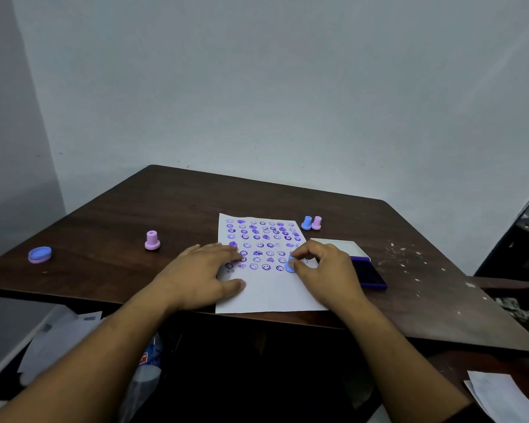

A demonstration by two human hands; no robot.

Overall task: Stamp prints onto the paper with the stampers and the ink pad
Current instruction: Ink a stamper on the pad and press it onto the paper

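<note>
Fingers (300, 257) of the right hand (327, 270) pinch a blue stamper (290, 265), pressed down on the paper (269, 293) near its right edge, just beside the open ink pad (368, 274). Left hand (202, 274) lies flat, fingers spread, holding the paper's left side. Bare paper lies below the purple prints (261, 239). Lots of dark table (119, 209) is free on the left.

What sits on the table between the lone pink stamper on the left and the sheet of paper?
In the head view, only bare dark table lies between the pink stamper and the paper; the left hand rests nearer, at the paper's edge.
</note>
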